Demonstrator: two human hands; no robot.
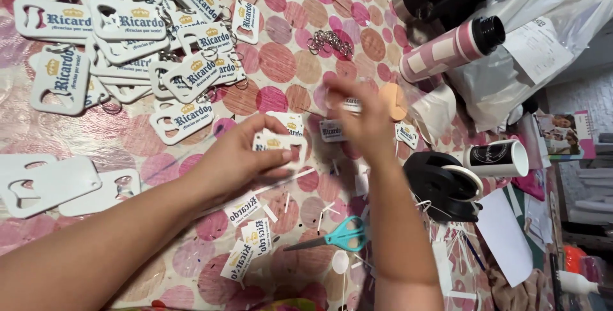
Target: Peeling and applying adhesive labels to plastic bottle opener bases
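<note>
My left hand grips a white flat bottle-opener keychain with a blue and gold printed label, held just above the table. My right hand is blurred by motion just right of it, fingers spread, hovering over small printed stickers; whether it pinches anything I cannot tell. A heap of finished white keychains with labels covers the upper left. Several loose stickers lie below my left forearm.
Teal-handled scissors lie near my right forearm. A pile of metal key rings, a black tape dispenser, a black-and-white mug, a pink patterned bottle and blank white openers rest on the pink dotted tablecloth.
</note>
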